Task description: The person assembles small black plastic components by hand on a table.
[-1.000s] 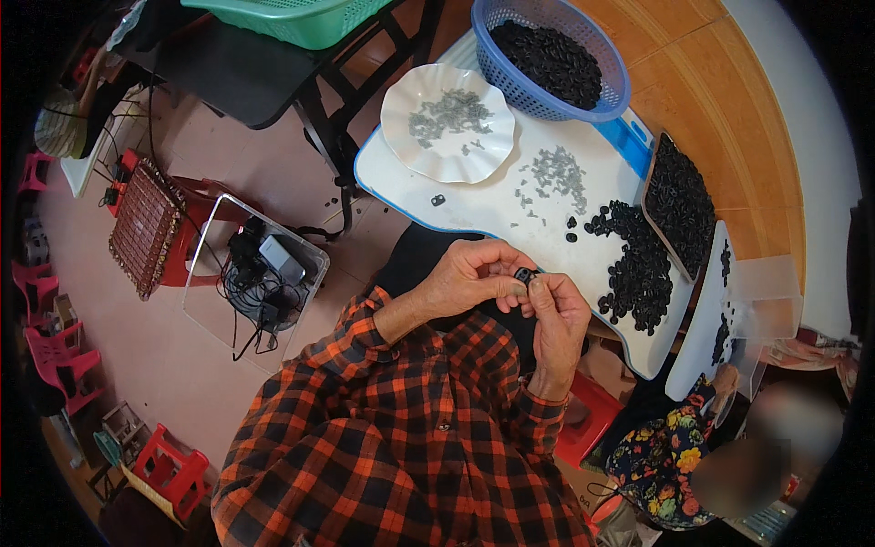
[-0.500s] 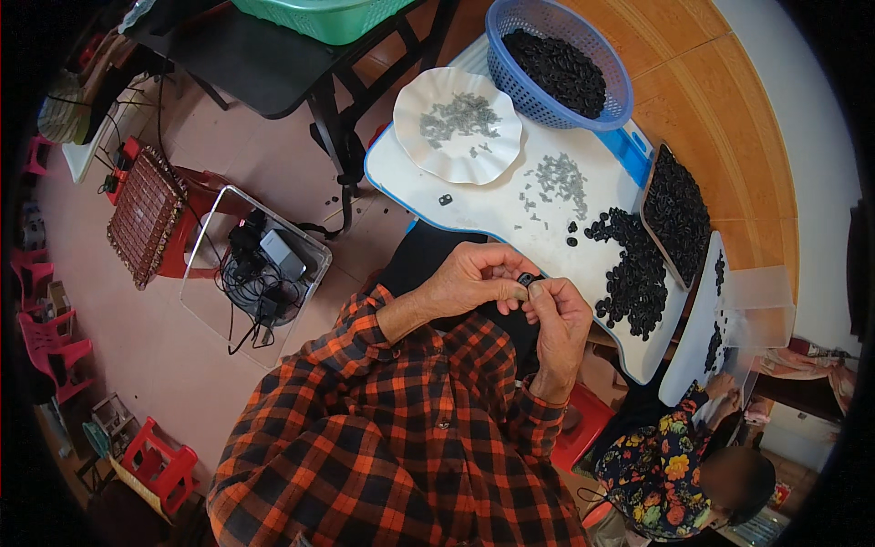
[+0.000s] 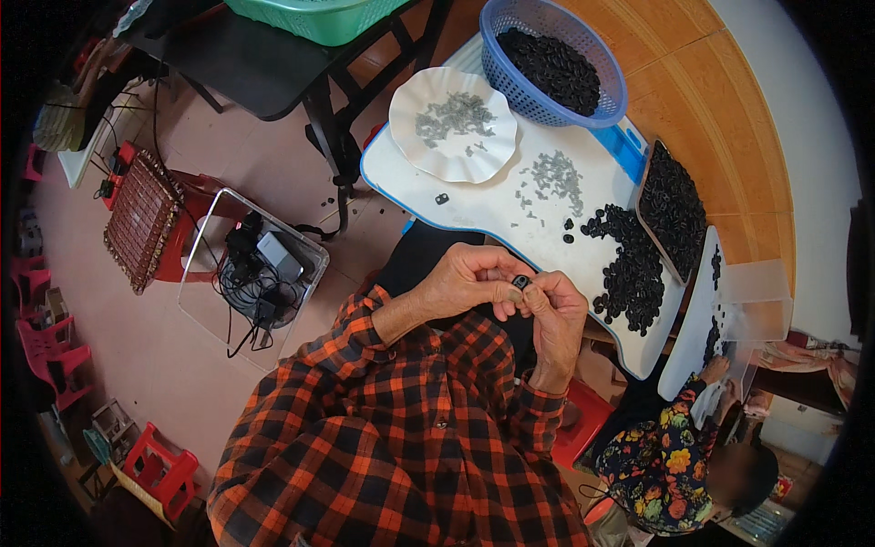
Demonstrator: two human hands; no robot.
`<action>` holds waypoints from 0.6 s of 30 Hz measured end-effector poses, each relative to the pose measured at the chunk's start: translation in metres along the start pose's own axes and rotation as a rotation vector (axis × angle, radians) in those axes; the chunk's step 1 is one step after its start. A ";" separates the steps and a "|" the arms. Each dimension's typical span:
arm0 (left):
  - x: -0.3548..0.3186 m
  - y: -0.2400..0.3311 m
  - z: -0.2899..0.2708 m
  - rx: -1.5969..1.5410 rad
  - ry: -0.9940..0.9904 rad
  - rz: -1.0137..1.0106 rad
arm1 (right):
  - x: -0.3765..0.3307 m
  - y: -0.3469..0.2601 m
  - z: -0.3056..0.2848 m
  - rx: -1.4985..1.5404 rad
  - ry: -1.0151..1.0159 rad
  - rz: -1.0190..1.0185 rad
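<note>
Dead centre of the frame, the left hand (image 3: 469, 281) and right hand (image 3: 556, 314) pinch one small black part (image 3: 520, 282) between their fingertips. Just right of them sits a black pile (image 3: 629, 264) on the white board (image 3: 492, 205), with a blue basket (image 3: 552, 60) at the top.

Small black part (image 3: 520, 282) pinched between left hand (image 3: 469, 281) and right hand (image 3: 555, 314), mostly covered by fingertips; shape too small to tell. Green basket (image 3: 314, 14) cut off by top edge. Grey pieces on white scalloped plate (image 3: 453, 137) too small to identify. Co-worker's hand (image 3: 714, 369) partly hidden behind white tray (image 3: 694, 339).
</note>
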State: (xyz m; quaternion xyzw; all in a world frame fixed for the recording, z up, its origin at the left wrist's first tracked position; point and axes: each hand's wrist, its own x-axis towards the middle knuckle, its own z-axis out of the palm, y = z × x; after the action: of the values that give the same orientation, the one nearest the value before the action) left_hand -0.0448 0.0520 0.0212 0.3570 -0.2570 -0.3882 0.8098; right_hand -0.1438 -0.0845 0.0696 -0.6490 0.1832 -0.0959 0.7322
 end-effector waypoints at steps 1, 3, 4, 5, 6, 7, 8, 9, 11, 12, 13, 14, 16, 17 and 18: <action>0.000 0.000 0.001 -0.010 -0.007 0.004 | 0.001 0.001 -0.001 0.040 -0.006 0.005; -0.001 0.001 0.002 -0.022 -0.011 0.007 | 0.001 0.003 -0.001 0.080 -0.013 0.013; -0.001 0.001 0.002 -0.030 -0.016 0.006 | 0.001 0.002 -0.001 0.089 -0.016 0.018; -0.001 0.001 0.002 -0.040 -0.022 0.004 | 0.001 0.002 -0.001 0.099 -0.016 0.023; -0.001 0.001 0.002 -0.041 -0.023 0.003 | 0.001 0.002 -0.001 0.099 -0.014 0.024; -0.001 0.002 0.001 -0.033 -0.019 -0.005 | 0.002 0.003 -0.002 0.108 -0.025 0.026; -0.001 0.002 0.002 -0.025 -0.014 -0.013 | 0.002 0.004 -0.003 0.116 -0.035 0.029; -0.001 0.003 0.002 -0.025 -0.015 -0.015 | 0.002 0.005 -0.004 0.117 -0.034 0.030; -0.001 0.003 0.003 0.014 -0.012 -0.013 | 0.003 0.007 -0.005 0.189 -0.085 0.032; -0.001 0.003 0.003 0.013 -0.014 -0.015 | 0.003 0.007 -0.006 0.189 -0.082 0.032; -0.001 0.002 0.002 0.031 -0.013 -0.029 | 0.003 0.007 -0.006 0.200 -0.085 0.054; -0.001 0.002 0.002 0.049 -0.011 -0.043 | 0.003 0.007 -0.007 0.212 -0.088 0.076; -0.001 0.001 0.002 0.061 -0.021 -0.044 | 0.003 0.007 -0.007 0.226 -0.098 0.086; -0.001 0.001 0.002 0.074 -0.030 -0.042 | 0.003 0.008 -0.008 0.240 -0.112 0.096; -0.001 0.002 0.002 0.075 -0.030 -0.045 | 0.003 0.009 -0.008 0.242 -0.110 0.096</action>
State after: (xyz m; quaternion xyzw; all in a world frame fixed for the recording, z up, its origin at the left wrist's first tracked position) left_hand -0.0455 0.0526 0.0239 0.3866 -0.2754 -0.4017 0.7832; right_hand -0.1448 -0.0923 0.0599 -0.5507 0.1607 -0.0462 0.8178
